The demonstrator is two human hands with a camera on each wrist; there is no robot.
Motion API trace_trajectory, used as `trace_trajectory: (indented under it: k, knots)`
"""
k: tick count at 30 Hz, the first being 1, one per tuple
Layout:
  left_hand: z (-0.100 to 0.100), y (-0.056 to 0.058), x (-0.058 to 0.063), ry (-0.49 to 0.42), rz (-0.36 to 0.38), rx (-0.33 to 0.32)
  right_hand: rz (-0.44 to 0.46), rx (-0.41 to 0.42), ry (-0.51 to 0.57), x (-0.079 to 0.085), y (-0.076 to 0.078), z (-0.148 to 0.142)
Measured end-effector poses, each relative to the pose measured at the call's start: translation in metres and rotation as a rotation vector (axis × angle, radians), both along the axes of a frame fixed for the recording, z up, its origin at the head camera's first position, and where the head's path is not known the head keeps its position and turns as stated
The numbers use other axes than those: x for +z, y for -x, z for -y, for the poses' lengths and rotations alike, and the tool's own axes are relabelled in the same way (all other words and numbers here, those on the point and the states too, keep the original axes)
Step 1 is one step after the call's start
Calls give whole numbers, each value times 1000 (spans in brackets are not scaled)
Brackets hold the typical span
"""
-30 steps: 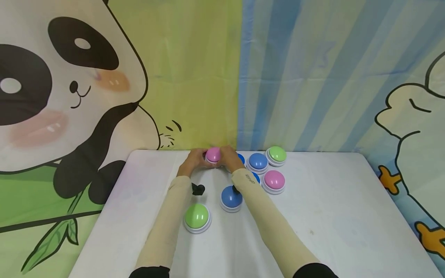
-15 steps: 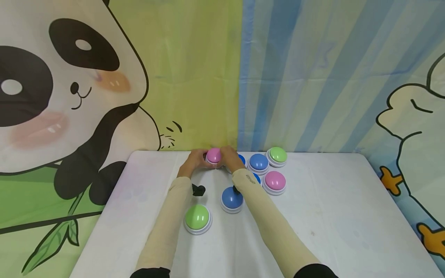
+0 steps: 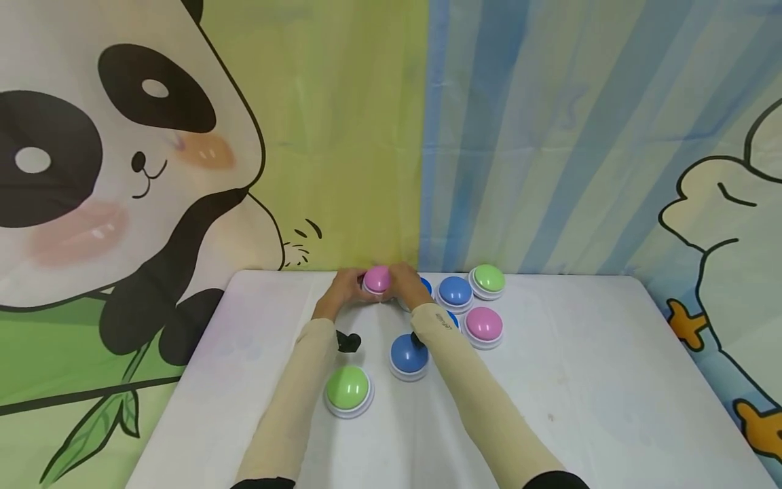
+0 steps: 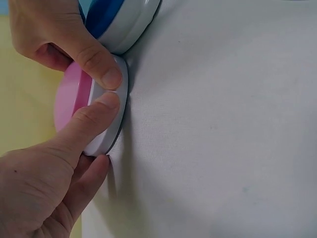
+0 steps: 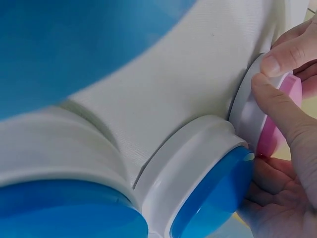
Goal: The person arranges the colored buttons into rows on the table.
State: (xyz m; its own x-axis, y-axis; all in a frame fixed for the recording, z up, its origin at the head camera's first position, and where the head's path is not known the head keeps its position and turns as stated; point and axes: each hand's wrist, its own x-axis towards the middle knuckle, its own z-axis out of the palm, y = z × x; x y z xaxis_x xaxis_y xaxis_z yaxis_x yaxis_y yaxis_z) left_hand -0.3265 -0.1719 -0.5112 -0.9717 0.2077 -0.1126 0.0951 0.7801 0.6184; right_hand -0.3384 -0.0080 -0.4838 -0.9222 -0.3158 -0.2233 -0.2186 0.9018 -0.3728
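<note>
At the far edge of the table, both hands hold a pink dome push button [image 3: 377, 278] with a white base. My left hand [image 3: 340, 293] grips its left side, and my right hand [image 3: 407, 284] its right side. In the left wrist view the two thumbs meet tip to tip on the white base [image 4: 106, 134], with the pink dome [image 4: 72, 96] facing the wall. The left fingers curl round the base's underside edge at the table. Close against it on the right sits a blue button [image 5: 213, 193], partly hidden behind the right hand in the head view.
Right of the hands are a blue button [image 3: 455, 291], a green one [image 3: 489, 278] and a pink one [image 3: 485, 324]. Between the forearms stand another blue button [image 3: 409, 354] and a green button [image 3: 348, 388]. A printed curtain [image 3: 354, 136] hangs right behind the table [image 3: 580, 394].
Everything in the head view has shifted slightly downward as the camera tilted. Both hands keep their grip on the pink button, which stays at the same spot.
</note>
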Motion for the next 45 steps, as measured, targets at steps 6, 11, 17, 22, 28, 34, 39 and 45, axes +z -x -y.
trace_trajectory:
  k: [6,11,17,22,28,34,39,45]
  knots:
    - [7,-5,-5,-60,-83,-20,-23,50,-11,2,0,0]
    - [5,-8,-8,-96,-120,-25,-68,116,17,-7,6,-8]
    - [8,-11,10,-147,-122,-34,-59,133,86,9,5,-15]
    - [9,-20,36,-130,-182,-81,-92,134,144,36,-10,-24]
    - [2,-44,57,-109,-257,-134,-197,173,204,53,-38,-43]
    - [-12,-85,68,-76,-305,-153,-289,214,177,60,-81,-62]
    - [-25,-124,76,-59,-297,-168,-310,187,143,63,-121,-78]
    - [-37,-164,77,-44,-279,-194,-342,148,172,60,-166,-93]
